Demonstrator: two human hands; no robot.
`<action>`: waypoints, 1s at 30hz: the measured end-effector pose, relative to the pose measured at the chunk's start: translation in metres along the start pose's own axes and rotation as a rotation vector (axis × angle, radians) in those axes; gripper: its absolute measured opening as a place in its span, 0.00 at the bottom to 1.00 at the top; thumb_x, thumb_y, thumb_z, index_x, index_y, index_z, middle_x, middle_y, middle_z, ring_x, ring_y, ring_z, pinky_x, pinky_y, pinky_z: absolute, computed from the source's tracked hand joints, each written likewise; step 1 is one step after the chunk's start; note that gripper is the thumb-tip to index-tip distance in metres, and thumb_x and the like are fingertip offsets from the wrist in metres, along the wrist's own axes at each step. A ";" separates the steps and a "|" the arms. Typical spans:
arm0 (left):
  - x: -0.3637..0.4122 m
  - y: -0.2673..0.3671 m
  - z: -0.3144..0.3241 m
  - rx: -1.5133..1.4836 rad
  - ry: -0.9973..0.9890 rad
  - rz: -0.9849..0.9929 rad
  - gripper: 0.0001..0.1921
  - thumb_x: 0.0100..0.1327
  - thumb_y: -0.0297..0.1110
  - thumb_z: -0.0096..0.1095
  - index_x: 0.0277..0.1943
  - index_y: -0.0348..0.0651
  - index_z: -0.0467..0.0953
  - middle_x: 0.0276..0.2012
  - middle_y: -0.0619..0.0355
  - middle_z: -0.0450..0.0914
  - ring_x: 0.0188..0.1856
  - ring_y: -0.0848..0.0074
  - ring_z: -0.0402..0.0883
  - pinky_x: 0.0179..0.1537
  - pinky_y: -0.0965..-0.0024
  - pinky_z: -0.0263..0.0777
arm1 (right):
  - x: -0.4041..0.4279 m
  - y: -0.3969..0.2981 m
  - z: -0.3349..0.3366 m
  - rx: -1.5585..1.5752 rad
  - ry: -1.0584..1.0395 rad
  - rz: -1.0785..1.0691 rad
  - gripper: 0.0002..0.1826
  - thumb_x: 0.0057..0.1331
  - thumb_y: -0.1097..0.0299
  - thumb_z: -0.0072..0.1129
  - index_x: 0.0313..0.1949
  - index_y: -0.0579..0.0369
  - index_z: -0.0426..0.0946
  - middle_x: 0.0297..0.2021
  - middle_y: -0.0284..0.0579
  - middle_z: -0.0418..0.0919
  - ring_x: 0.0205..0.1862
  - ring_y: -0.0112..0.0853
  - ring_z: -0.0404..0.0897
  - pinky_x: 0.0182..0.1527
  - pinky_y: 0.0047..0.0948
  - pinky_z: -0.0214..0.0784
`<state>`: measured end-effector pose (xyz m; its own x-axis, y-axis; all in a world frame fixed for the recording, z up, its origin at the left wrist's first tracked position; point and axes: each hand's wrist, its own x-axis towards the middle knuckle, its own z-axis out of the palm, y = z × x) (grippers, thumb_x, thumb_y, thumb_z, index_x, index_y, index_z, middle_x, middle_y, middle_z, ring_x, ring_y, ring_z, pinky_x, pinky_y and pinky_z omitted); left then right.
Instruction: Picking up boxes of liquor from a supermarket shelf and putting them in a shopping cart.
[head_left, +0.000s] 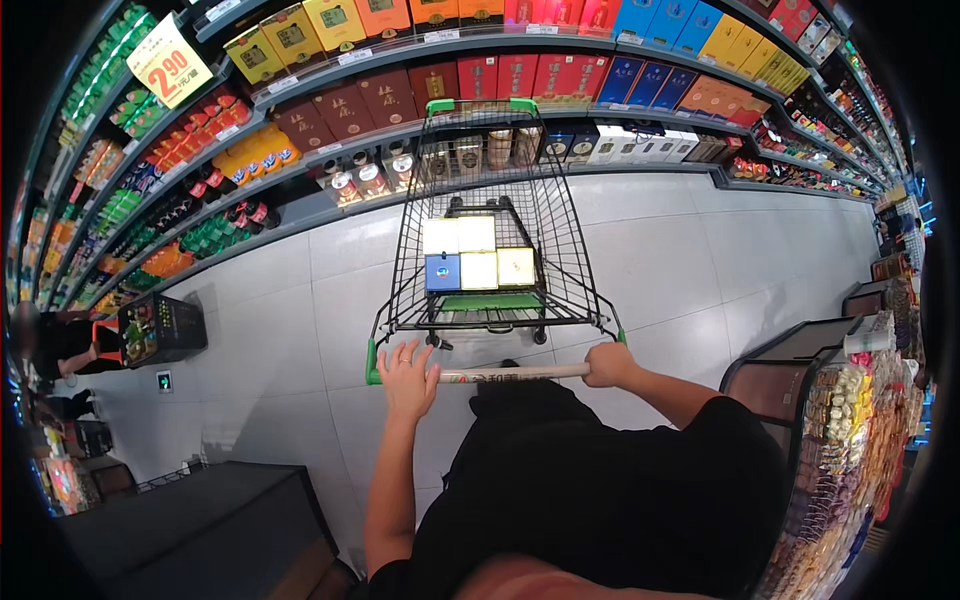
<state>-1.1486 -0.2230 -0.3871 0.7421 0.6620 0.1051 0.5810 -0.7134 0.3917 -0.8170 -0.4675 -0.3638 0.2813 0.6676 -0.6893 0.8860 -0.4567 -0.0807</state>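
My right hand (611, 365) is wrapped around the right end of the pale push handle (551, 371) of a shopping cart. Over the handle's left end lies my left hand (409, 379), its fingers extended and apart rather than curled around the bar; a ring shows on one finger. Ahead stretches the cart's black wire basket (568, 217), with green corner caps and a green panel (491, 302) near me. Inside, toward the left and near end, sit several square boxes: a blue box (442, 273), a pale yellow-edged box (516, 268) and others washed out to white (478, 234).
Shelves of boxed bottles (390, 97) curve across the front, with soft drinks (217, 172) to the left. A person (64, 349) stands far left by a black shopping basket (161, 330). A dark display stand (202, 525) is lower left; packaged goods (840, 442) fill the right.
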 end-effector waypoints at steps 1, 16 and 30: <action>0.008 -0.007 -0.003 0.014 -0.016 0.034 0.21 0.68 0.45 0.61 0.60 0.47 0.79 0.62 0.50 0.76 0.70 0.53 0.66 0.72 0.37 0.46 | -0.002 -0.008 0.002 0.016 -0.016 0.003 0.13 0.51 0.57 0.60 0.32 0.47 0.87 0.30 0.49 0.86 0.36 0.47 0.86 0.41 0.46 0.79; 0.166 -0.089 -0.015 -0.021 -0.240 0.287 0.16 0.64 0.41 0.60 0.23 0.43 0.80 0.24 0.55 0.80 0.30 0.58 0.81 0.37 0.55 0.73 | 0.030 -0.082 -0.019 0.274 -0.047 0.191 0.13 0.50 0.57 0.61 0.30 0.48 0.87 0.28 0.50 0.85 0.35 0.48 0.85 0.39 0.47 0.78; 0.354 -0.197 -0.029 -0.043 -0.275 0.567 0.15 0.60 0.41 0.57 0.22 0.44 0.81 0.23 0.54 0.82 0.28 0.59 0.82 0.34 0.54 0.74 | 0.122 -0.203 -0.082 0.546 0.009 0.391 0.17 0.51 0.53 0.62 0.34 0.49 0.88 0.31 0.52 0.86 0.37 0.49 0.86 0.43 0.46 0.79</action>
<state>-1.0103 0.1590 -0.4005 0.9928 0.0962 0.0708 0.0622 -0.9225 0.3810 -0.9322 -0.2447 -0.3722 0.5490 0.3963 -0.7359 0.4048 -0.8964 -0.1808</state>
